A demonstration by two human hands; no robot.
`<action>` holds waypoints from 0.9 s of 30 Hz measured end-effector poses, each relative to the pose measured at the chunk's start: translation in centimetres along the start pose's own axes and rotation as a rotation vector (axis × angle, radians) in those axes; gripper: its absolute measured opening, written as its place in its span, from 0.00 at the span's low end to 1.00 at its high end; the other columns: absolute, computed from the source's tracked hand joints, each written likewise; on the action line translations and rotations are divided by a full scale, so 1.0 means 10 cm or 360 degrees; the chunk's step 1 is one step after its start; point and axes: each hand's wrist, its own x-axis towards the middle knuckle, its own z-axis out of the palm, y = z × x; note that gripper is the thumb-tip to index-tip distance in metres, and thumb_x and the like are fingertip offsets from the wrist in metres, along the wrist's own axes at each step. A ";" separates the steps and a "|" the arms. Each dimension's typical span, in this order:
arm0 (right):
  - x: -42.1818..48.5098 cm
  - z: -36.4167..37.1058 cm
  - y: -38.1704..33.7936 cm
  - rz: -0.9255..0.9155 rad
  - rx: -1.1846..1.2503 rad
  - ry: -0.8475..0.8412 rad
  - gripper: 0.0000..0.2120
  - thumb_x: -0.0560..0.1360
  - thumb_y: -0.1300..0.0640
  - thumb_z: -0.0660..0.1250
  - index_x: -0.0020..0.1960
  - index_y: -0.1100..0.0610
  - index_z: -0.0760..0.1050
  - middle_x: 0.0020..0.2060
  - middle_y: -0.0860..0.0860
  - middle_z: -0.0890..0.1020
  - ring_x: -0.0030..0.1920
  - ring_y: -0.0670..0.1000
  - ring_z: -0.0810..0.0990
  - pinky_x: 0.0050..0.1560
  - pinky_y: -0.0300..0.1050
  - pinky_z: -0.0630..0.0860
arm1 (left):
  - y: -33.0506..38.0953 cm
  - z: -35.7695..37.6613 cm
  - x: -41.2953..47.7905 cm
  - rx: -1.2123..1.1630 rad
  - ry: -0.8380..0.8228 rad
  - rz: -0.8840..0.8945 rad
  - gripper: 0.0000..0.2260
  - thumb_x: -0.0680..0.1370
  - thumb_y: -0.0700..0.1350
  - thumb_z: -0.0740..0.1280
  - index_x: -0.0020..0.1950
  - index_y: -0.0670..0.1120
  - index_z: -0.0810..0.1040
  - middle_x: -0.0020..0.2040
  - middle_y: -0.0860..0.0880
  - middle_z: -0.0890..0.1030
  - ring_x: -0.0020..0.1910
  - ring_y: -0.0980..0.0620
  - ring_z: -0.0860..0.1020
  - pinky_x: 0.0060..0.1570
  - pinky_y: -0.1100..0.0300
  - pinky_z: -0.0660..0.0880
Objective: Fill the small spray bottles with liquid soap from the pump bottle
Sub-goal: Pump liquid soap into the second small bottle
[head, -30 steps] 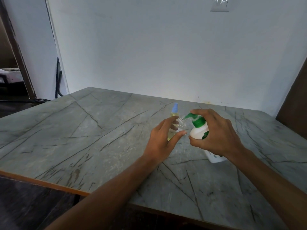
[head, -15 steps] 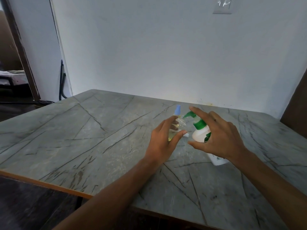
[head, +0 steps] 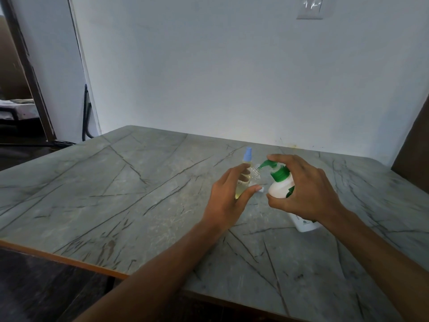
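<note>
My left hand (head: 226, 201) grips a small clear spray bottle (head: 255, 174) with no cap, its threaded neck tilted toward the green nozzle; yellowish liquid shows between finger and thumb. A small white piece (head: 261, 189) sits at my thumb tip. Just behind stands a second small bottle with a blue cap (head: 248, 156). My right hand (head: 304, 194) holds the white pump bottle (head: 279, 188), tilted, its base on the table. My index finger lies on top of the green pump head (head: 270, 164), whose spout meets the open neck.
The grey marble-pattern table (head: 139, 194) has an orange front edge (head: 62, 259) at the lower left. A white wall stands close behind. There is a doorway at far left and a dark wooden panel (head: 415, 145) at the right.
My right fingers lifted off the pump head half a second ago and my index finger is now back on top of it. My left hand keeps the small bottle at the spout.
</note>
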 end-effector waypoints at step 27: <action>0.00 0.03 -0.05 0.0014 -0.0212 -0.0065 0.44 0.61 0.40 0.72 0.73 0.41 0.59 0.48 0.50 0.78 0.37 0.53 0.77 0.36 0.48 0.79 | -0.04 -0.01 0.02 0.0137 0.0079 -0.0021 0.23 0.75 0.52 0.71 0.66 0.43 0.75 0.55 0.48 0.81 0.48 0.60 0.76 0.47 0.78 0.69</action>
